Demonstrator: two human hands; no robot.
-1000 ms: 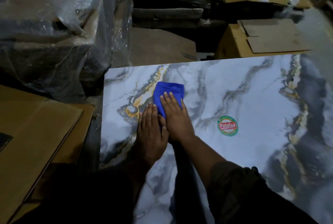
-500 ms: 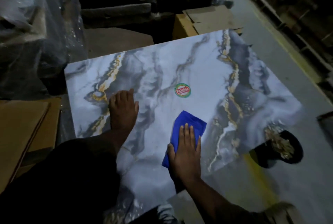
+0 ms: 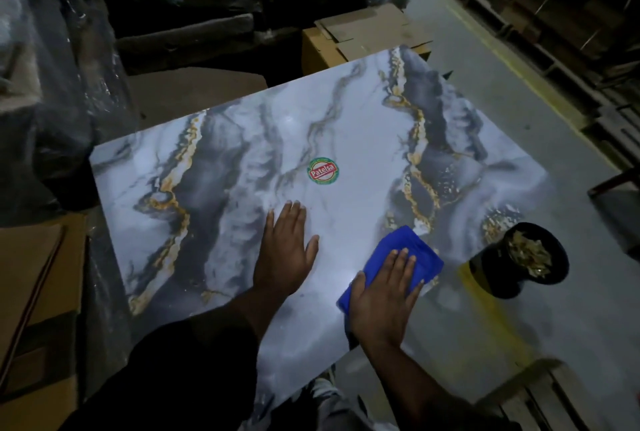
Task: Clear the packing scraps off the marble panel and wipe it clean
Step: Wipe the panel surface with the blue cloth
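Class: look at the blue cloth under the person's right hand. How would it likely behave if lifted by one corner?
The blue cloth is probably floppy: it lies folded flat under the right hand on the marble panel. It likely weighs little, being thin fabric. It probably slides easily, since the panel looks glossy.

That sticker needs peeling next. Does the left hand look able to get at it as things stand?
Probably yes: the left hand lies flat on the panel just short of the sticker, with bare marble between.

Lighting: dim throughout; surroundings near black. Brightest zone: glossy grey-and-gold veined marble panel (image 3: 363,139), with a white glare spot near its front edge beside the folded blue cloth (image 3: 412,257). Edges: wide-angle bending, soft blur.
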